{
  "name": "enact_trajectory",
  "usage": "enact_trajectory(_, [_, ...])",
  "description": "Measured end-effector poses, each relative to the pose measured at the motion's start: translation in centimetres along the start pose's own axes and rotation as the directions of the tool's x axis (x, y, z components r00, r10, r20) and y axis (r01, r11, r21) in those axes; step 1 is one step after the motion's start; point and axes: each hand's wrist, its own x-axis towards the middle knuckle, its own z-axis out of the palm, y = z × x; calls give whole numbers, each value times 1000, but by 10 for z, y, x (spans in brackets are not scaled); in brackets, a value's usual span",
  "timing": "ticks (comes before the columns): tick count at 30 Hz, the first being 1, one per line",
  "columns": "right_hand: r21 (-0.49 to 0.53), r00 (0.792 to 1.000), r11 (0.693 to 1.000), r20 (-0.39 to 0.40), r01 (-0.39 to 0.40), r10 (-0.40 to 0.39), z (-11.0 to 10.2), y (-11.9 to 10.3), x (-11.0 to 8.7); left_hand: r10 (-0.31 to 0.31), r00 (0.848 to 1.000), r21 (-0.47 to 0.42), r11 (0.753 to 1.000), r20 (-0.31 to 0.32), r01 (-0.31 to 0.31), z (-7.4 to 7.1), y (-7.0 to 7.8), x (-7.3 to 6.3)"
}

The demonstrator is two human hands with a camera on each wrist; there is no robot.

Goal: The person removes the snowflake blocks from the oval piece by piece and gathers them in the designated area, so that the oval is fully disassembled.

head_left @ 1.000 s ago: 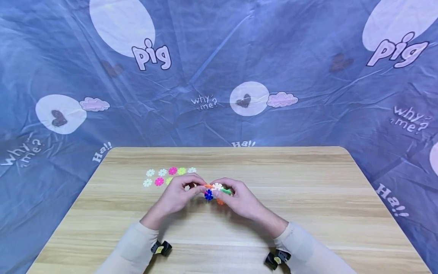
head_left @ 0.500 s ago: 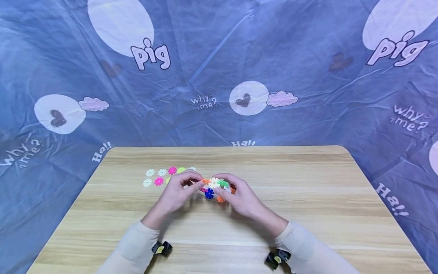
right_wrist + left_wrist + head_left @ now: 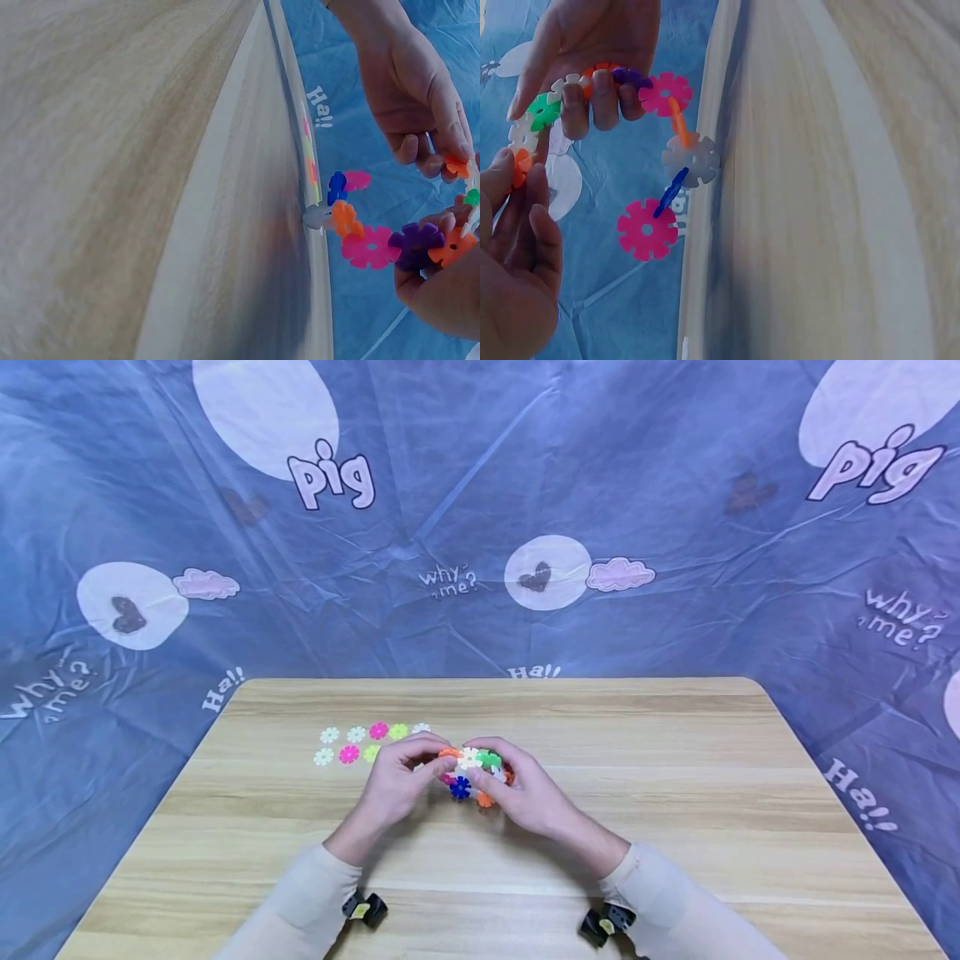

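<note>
Both hands hold one chain of linked snowflake discs over the table, curved into an arc. My left hand (image 3: 401, 781) pinches the orange disc (image 3: 521, 169) at one end between thumb and fingers. Beside it come a white disc (image 3: 523, 136) and a green disc (image 3: 544, 111). My right hand (image 3: 528, 789) grips the chain farther along, its fingers curled by another orange disc and a purple disc (image 3: 417, 246). From there a pink disc (image 3: 370, 247), an orange one, a whitish one (image 3: 691, 160), a blue disc (image 3: 461, 787) and a last pink disc (image 3: 647, 229) hang free.
Loose discs lie in rows on the wooden table (image 3: 637, 760) left of centre, among them a pink disc (image 3: 348, 754), a white disc (image 3: 329, 735) and a yellow disc (image 3: 398, 732). My left hand covers part of them. A blue printed cloth (image 3: 480, 485) stands behind the table.
The chain's upper part has tilted, so the green disc shows its face rather than its edge. The white disc beside it has risen slightly leftward. My left wrist has shifted a little right.
</note>
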Motion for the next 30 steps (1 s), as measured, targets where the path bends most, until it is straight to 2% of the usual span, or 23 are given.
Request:
enact_trajectory(5, [-16,1000,1000,-22,1,-1,1,-2,0,61,998,-2,998,-30,-61,5,-1,0])
enact_trajectory(11, [-25,999,999,-31,23,-24,2,-2,1,131,990,62,990,-59,-127,8,1,-1])
enact_trajectory(19, [-39,999,999,-22,34,-35,5,-3,1,166,983,130,979,-82,-155,11,1,-4])
enact_trajectory(26, [-38,999,999,-20,38,-39,7,-4,1,244,967,212,951,-74,-224,15,-3,-5])
enact_trajectory(30, [-36,999,999,-22,41,-42,7,-4,1,265,962,271,932,-60,-240,16,-3,-5])
